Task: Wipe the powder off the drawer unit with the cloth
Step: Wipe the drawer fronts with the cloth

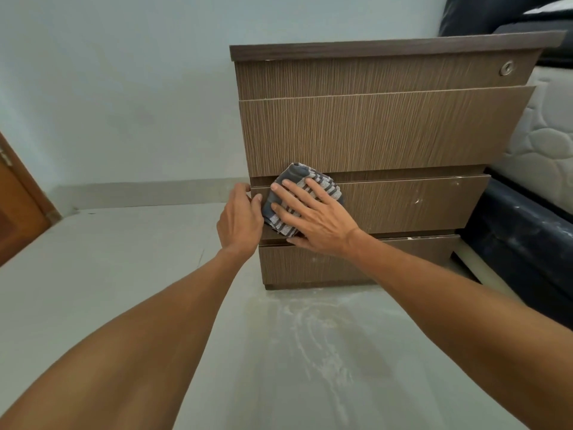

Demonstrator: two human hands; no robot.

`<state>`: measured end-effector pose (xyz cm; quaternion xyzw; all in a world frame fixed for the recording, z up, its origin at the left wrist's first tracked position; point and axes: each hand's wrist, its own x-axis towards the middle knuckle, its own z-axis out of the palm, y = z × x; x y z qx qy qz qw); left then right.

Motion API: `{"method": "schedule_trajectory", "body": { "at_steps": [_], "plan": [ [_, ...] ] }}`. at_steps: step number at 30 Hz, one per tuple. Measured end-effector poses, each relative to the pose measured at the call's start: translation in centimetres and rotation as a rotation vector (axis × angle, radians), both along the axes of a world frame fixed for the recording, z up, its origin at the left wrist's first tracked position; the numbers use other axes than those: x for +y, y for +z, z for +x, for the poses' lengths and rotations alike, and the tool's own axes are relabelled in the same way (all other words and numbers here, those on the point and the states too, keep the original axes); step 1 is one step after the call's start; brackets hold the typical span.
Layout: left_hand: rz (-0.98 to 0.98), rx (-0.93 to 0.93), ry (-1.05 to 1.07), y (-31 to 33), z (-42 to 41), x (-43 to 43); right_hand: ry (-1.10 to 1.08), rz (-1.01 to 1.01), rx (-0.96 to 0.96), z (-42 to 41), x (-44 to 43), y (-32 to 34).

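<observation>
A brown wood-grain drawer unit [381, 135] stands on the floor against the pale wall. My right hand [313, 218] lies flat with fingers spread on a grey and white striped cloth [297, 175], pressing it against the left end of the third drawer front. My left hand [240, 218] grips the left edge of that same drawer, thumb on the front. A few small white powder specks [418, 200] show on this drawer's right part and along the gap below it.
White powder [313, 324] is smeared over the grey floor in front of the unit. A mattress [545, 141] on a dark bed base [521, 243] stands close on the right. A wooden door [18, 200] is at the far left.
</observation>
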<state>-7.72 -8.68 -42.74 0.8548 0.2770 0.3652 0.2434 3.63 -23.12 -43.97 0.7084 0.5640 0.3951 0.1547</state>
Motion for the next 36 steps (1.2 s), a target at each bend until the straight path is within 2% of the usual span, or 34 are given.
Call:
{"method": "schedule_trajectory", "body": {
  "at_steps": [6,16,23,28,36],
  "plan": [
    [0.004,0.023,0.065,-0.3,0.5,-1.0,-0.044,0.028,-0.059,2.8,-3.8,-0.7],
    [-0.023,-0.024,0.094,-0.8,1.1,-1.6,-0.214,0.148,0.026,6.9,-12.0,-2.1],
    [-0.033,-0.06,0.114,-1.4,1.8,-1.4,-0.398,0.337,0.207,9.9,-18.2,-3.5],
    [-0.025,-0.061,0.122,-1.6,1.8,-1.0,-0.469,0.52,0.346,10.1,-19.0,-3.6],
    [-0.022,-0.052,0.121,-1.4,1.7,-1.1,-0.611,0.943,0.663,9.4,-18.5,-2.7]
  ]
}}
